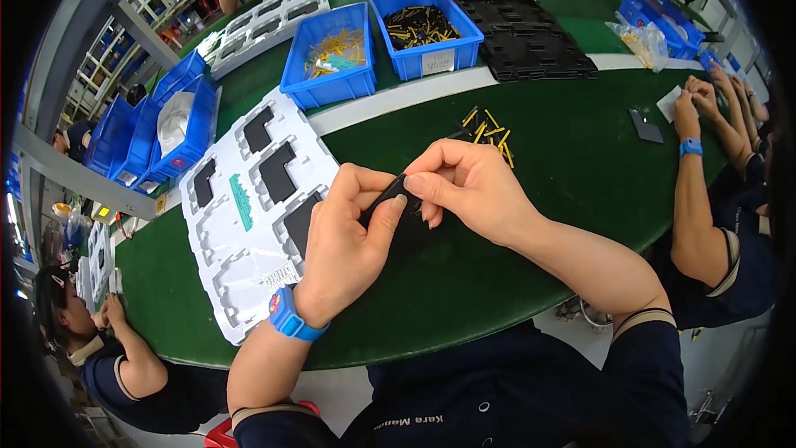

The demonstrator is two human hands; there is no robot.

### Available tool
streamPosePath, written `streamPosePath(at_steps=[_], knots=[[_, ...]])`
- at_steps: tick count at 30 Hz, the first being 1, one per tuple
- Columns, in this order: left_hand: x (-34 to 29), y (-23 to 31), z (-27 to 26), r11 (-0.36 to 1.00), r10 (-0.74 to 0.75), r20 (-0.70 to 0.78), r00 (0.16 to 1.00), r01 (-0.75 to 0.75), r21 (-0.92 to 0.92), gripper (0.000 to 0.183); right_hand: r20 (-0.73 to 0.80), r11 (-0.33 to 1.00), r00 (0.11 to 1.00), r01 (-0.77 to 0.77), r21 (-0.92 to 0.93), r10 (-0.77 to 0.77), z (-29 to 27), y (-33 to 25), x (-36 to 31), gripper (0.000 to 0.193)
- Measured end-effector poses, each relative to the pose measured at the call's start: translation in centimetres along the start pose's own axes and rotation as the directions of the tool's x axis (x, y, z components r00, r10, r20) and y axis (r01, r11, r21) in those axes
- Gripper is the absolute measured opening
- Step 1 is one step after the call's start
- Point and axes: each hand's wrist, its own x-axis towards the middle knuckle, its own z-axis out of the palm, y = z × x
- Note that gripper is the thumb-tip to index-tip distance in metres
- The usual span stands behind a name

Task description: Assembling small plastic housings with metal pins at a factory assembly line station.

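Note:
Both hands meet over the green table, at a small black flat piece mostly covered by my fingers. My left hand grips it between thumb and fingers. Closed in a pinch, my right hand has its thumb and fingertips at the piece's upper edge. Left of my hands lies a white moulded tray holding several black L-shaped pieces and a green strip. Just beyond my right hand, a loose heap of yellow-and-black strips rests on the table.
Beyond the tray stand a blue bin of yellow strips and a blue bin of black-and-yellow strips. Black trays are stacked beside them. More blue bins stand at left. Co-workers sit on both sides; one's forearm reaches over the table at right.

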Motion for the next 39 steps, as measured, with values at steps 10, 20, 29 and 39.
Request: streamPosePath(at_steps=[10, 20, 29, 39], knots=[[-0.2, 0.8, 0.2, 0.997, -0.075, 0.033, 0.997, 0.075, -0.009, 0.016, 0.02, 0.996, 0.999, -0.03, 0.083, 0.028, -0.2, 0.8, 0.1, 0.013], [0.1, 0.8, -0.4, 0.953, -0.095, 0.101, 0.99, 0.12, -0.279, 0.026, 0.089, 0.911, 0.984, -0.179, 0.37, 0.157, -0.5, 0.7, 0.3, 0.021], [0.3, 0.3, -0.7, 0.94, -0.172, 0.091, 0.981, 0.191, -0.282, 0.028, 0.125, 0.971, 0.975, -0.201, 0.132, 0.185, -1.5, 1.1, 0.9, 0.021], [0.3, 0.4, -0.8, 0.971, -0.159, 0.105, 0.982, 0.175, -0.165, 0.027, 0.111, 0.988, 0.981, -0.156, -0.009, 0.156, -1.2, 0.8, 0.7, 0.019]])
